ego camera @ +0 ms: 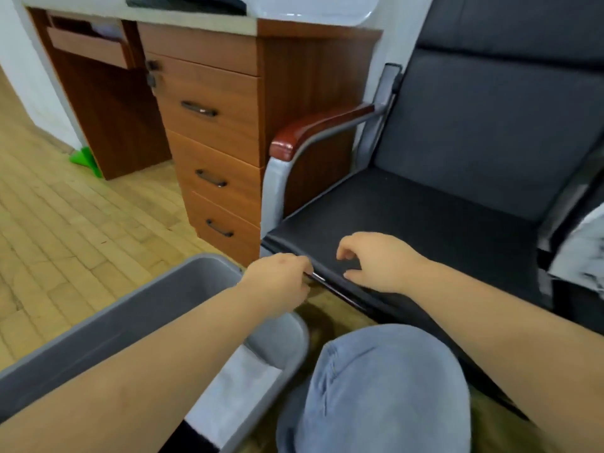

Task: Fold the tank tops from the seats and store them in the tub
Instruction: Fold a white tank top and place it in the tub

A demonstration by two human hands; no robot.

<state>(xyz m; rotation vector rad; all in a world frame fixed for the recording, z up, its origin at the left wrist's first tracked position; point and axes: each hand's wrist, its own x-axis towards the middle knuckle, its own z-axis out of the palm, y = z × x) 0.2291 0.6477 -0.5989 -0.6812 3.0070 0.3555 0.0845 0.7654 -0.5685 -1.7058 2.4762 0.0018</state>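
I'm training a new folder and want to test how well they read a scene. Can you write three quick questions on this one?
1. True or false: the left hand is inside the tub.
2. What lies at the frame's right edge, beside the seat? A) a white garment B) a towel rack C) a shoe
3. Fill in: the right hand hovers over the front of the ____, fingers loosely curled.

Key: 1 false, it is at the seat's front edge, above the tub's rim. 2 A, the white garment. 3 seat.
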